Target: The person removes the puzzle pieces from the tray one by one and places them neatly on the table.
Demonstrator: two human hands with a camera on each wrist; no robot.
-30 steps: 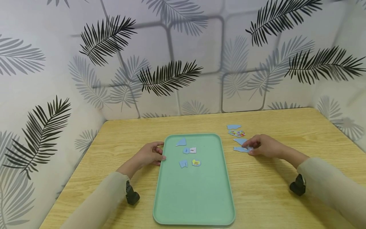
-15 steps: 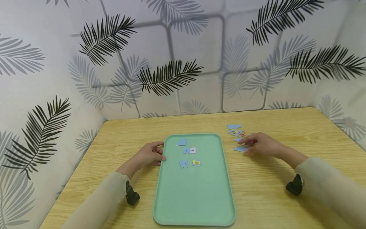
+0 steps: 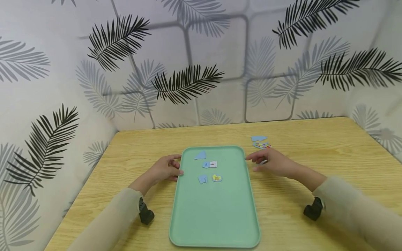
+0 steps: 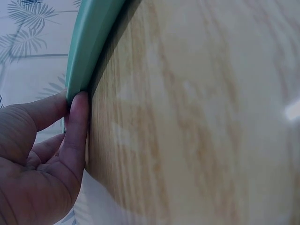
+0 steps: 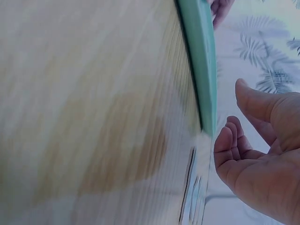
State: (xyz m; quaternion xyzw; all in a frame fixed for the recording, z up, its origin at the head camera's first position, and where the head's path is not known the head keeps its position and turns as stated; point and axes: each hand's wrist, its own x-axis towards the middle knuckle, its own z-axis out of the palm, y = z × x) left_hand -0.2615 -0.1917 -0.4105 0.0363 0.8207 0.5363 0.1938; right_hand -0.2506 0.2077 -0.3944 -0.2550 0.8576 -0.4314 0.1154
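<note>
My left hand [image 3: 163,168] grips the left rim of a green tray [image 3: 216,216], thumb over the edge; in the left wrist view, fingers and thumb [image 4: 44,112] pinch the rim. On the tray lie several puzzle pieces: a blue corner piece [image 3: 200,155], a blue-and-white pair [image 3: 209,164], a blue piece [image 3: 202,179] and a yellow one [image 3: 216,178]. Beside the tray's right rim hovers my right hand [image 3: 273,162], thumb apart from loosely bent fingers. Nothing shows between them in the right wrist view. It covers most of the nearer table pieces.
Right of the tray on the wooden table [image 3: 292,202] lie a blue piece [image 3: 258,138] and a multicoloured piece [image 3: 261,145]. Thin edges of pieces [image 5: 190,187] show beyond the tray in the right wrist view. A leaf-patterned wall [image 3: 220,104] borders the table's far side.
My right hand has moved left from the loose pieces to the tray's right rim; its fingers have come off the pieces. The left hand and tray stay put.
</note>
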